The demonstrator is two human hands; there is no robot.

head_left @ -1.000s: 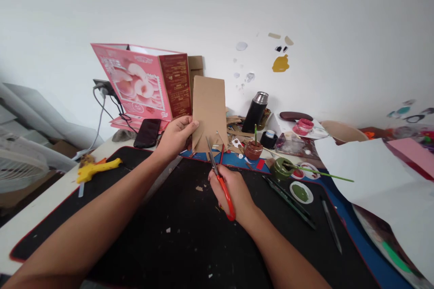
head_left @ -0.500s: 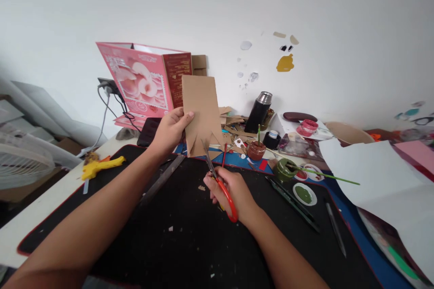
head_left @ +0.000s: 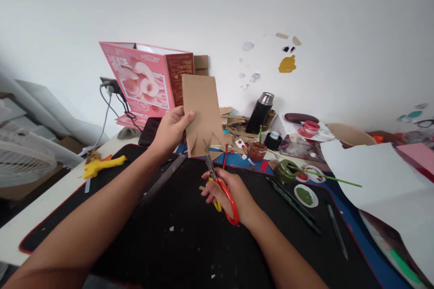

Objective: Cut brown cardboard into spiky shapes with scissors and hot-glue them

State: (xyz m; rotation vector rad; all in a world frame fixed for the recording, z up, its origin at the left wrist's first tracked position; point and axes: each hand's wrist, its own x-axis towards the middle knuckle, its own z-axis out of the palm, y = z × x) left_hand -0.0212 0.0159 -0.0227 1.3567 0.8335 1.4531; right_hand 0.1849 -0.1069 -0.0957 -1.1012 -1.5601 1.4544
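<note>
My left hand (head_left: pixel 174 127) pinches the left edge of an upright piece of cardboard (head_left: pixel 203 104), thumb across its front. Slits and pointed notches show along the cardboard's lower edge. In my right hand (head_left: pixel 230 192) is a pair of scissors (head_left: pixel 228 201) with one red and one yellow handle loop. Their blades point up at the lower middle of the cardboard and look a little apart. Whether a blade is in a slit I cannot tell. Below both hands lies a black mat (head_left: pixel 176 253) with small scraps on it.
A yellow glue gun (head_left: pixel 103 166) lies at left and a metal ruler (head_left: pixel 164 178) near my left forearm. Behind stand a pink box (head_left: pixel 145 79) and a black flask (head_left: pixel 259 113). To the right are a green paint jar (head_left: pixel 285 170), pens (head_left: pixel 294 205) and white paper (head_left: pixel 366 176).
The scissors have opened wider, and the yellow loop now shows more below my right fingers. My left hand keeps the cardboard nearly still; the whole view has shifted slightly.
</note>
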